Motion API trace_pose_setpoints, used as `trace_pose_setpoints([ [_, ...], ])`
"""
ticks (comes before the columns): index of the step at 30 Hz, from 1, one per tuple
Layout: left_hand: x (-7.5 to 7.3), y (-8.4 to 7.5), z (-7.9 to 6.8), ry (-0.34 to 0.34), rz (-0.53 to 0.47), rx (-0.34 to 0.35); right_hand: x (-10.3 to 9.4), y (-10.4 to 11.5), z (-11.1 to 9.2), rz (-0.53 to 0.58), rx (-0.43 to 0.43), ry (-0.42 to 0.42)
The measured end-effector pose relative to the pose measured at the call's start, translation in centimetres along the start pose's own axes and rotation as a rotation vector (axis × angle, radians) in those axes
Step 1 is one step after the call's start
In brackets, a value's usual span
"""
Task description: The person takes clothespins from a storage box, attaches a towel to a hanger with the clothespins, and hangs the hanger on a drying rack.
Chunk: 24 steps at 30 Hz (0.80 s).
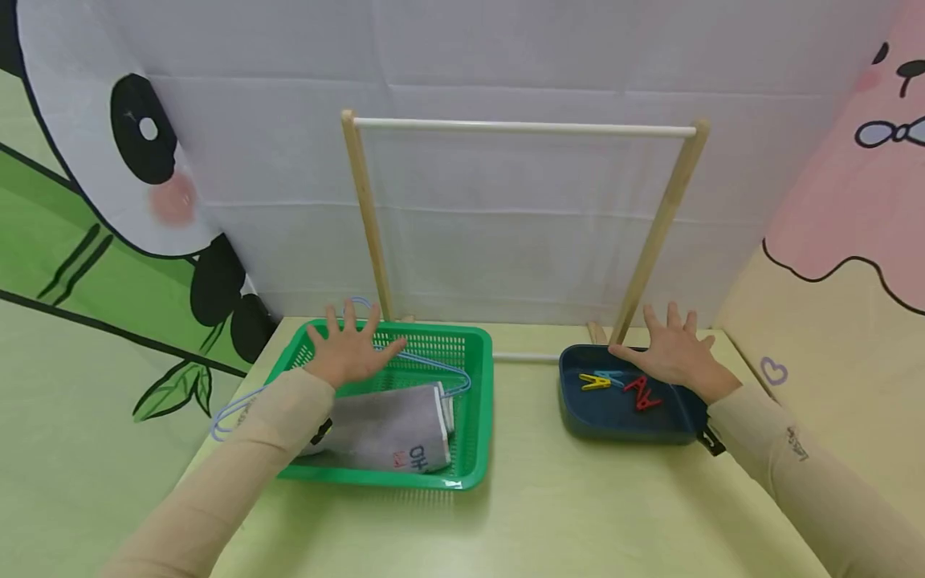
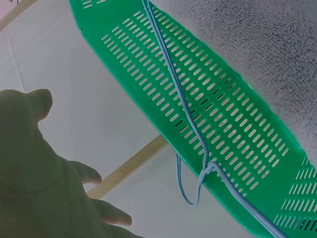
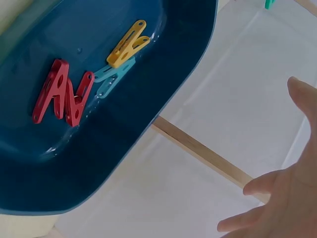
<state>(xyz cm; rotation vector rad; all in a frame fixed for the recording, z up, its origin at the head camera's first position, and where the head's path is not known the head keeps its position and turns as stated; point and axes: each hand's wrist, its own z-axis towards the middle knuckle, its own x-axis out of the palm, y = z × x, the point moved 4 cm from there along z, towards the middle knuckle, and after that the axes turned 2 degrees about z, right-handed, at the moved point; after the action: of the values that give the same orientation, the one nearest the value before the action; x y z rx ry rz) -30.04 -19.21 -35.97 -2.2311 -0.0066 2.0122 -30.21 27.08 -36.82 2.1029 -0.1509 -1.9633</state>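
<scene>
My left hand [image 1: 352, 353] is spread over the far left part of a green basket [image 1: 480, 417], fingers straight and holding nothing. Inside the basket lies a folded grey towel [image 1: 390, 425], its terry surface close up in the left wrist view. A blue wire hanger [image 2: 182, 99] lies across the basket, its hook past the rim. On the right, my right hand [image 1: 675, 357] is spread above a dark blue tub [image 1: 621, 433] with nothing in its grasp. The tub holds a yellow clothespin [image 3: 128, 45], a light blue clothespin [image 3: 115, 77] and red clothespins [image 3: 51, 91].
Behind both containers stands a wooden rack with a white top bar [image 1: 520, 126] and slanted wooden posts [image 1: 658, 233]. A lower white bar [image 1: 526, 356] runs between basket and tub. The pale table [image 1: 535, 514] meets a white cloth backdrop and printed side panels.
</scene>
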Motion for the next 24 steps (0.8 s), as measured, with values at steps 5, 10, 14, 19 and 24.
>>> trace_pose_setpoints([
  [5,0.11,0.05,0.08,0.002,0.004,-0.001,0.33,-0.25,0.21,0.011,0.008,0.019],
  [10,0.05,0.08,0.1,0.0,0.008,0.003,0.53,-0.55,0.48,0.015,0.023,0.019],
  [14,0.03,0.01,-0.11,-0.004,0.013,-0.001,0.72,-0.73,0.46,0.018,0.024,0.02],
  [19,0.22,-0.04,-0.3,-0.005,0.015,0.002,0.91,-0.83,0.38,0.003,0.024,0.03],
  [24,0.12,-0.09,-0.18,-0.014,0.011,0.007,0.63,-0.75,0.44,0.003,0.021,0.006],
])
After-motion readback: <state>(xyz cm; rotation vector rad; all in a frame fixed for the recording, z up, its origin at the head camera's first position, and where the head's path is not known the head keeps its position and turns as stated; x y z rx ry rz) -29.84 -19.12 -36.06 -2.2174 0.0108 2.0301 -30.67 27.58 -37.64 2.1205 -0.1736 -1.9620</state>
